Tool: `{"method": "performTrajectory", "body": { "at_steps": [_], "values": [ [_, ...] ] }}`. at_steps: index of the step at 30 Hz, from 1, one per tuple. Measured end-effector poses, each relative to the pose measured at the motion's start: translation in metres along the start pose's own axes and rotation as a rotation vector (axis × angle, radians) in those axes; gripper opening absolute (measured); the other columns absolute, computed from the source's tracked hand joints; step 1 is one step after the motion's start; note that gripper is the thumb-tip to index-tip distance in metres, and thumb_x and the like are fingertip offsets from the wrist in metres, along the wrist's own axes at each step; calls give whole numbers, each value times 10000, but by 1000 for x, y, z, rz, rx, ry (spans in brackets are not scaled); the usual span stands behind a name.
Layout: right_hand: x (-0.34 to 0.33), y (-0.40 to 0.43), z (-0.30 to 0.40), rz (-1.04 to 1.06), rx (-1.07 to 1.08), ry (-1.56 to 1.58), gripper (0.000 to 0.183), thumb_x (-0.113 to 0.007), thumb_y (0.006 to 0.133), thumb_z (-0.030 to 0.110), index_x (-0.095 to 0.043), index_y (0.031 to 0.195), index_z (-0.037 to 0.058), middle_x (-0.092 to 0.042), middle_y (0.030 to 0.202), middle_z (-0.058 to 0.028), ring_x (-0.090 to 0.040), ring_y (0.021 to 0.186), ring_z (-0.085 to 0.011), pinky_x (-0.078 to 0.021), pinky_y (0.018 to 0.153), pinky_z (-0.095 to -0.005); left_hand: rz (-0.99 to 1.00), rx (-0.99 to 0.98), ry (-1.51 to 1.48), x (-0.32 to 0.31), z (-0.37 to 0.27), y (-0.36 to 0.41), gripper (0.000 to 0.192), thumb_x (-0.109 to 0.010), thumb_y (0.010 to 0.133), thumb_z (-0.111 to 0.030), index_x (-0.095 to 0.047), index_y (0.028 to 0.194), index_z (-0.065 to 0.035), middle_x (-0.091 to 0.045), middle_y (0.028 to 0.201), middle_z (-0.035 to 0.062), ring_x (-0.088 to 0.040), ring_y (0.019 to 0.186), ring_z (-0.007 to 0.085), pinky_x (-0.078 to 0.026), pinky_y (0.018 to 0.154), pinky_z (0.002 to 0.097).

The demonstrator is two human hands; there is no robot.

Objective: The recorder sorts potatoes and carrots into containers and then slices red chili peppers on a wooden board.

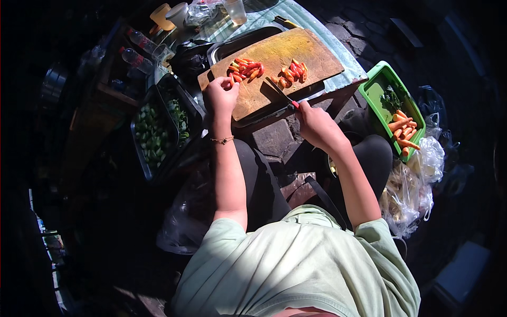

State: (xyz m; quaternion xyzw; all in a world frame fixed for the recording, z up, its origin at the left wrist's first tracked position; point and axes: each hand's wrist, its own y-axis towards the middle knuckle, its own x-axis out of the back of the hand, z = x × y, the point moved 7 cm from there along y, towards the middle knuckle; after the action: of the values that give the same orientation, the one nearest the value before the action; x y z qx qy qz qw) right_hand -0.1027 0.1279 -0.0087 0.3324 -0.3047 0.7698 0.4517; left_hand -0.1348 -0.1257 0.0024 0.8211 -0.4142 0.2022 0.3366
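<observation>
A worn wooden cutting board (285, 47) lies over a dark tray at the table's near edge. On its left part is a pile of small red and orange chili peppers (247, 68); a second pile (295, 72) sits farther right. My left hand (222, 93), with a thin bracelet at the wrist, pinches a red chili pepper (232, 80) at the near side of the left pile. My right hand (317, 121) grips the red handle of a knife (280, 90), whose dark blade reaches over the board between the piles, its tip near the right one.
Left stand dark trays of green vegetables (152, 136), with plastic bottles (136, 59) behind. Cups (178, 15) are at the table's far side. A green basin (370, 81) with carrots (403, 128) and leafy greens stands right, beside plastic bags (408, 190).
</observation>
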Motion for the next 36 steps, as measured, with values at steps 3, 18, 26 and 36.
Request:
{"method": "performTrajectory", "body": {
  "at_steps": [3,18,26,36],
  "values": [
    [9,1,-10,-49,-70,18,180,-432,902,145,-453,944,-29,-610,803,-283,-596,809,-463,-458,704,-541,-48,4,91,5,-4,-5,165,-738,709,-106,-694,834,-9,-691,722,87,-662,630,139,-509,597,261],
    [16,3,-19,-94,-81,17,175,-447,893,143,-446,928,-29,-618,782,-276,-614,798,-454,-472,695,-538,-15,-394,54,-61,-94,-48,118,-707,707,-110,-622,738,-34,-605,713,111,-585,723,303,-468,680,391],
    [14,-1,-2,-100,-79,-30,139,-468,846,91,-444,923,-22,-624,768,-264,-625,791,-443,-489,709,-524,109,-375,-107,-59,-82,-52,112,-713,686,-57,-679,788,-24,-647,811,126,-590,811,304,-475,749,384],
    [14,8,-3,6,-88,-66,154,-476,816,51,-468,946,-33,-638,871,-262,-631,864,-428,-498,732,-509,70,-439,-12,-60,-94,-53,106,-684,703,-23,-694,806,-1,-670,827,135,-612,807,296,-486,769,360]
  ]
}}
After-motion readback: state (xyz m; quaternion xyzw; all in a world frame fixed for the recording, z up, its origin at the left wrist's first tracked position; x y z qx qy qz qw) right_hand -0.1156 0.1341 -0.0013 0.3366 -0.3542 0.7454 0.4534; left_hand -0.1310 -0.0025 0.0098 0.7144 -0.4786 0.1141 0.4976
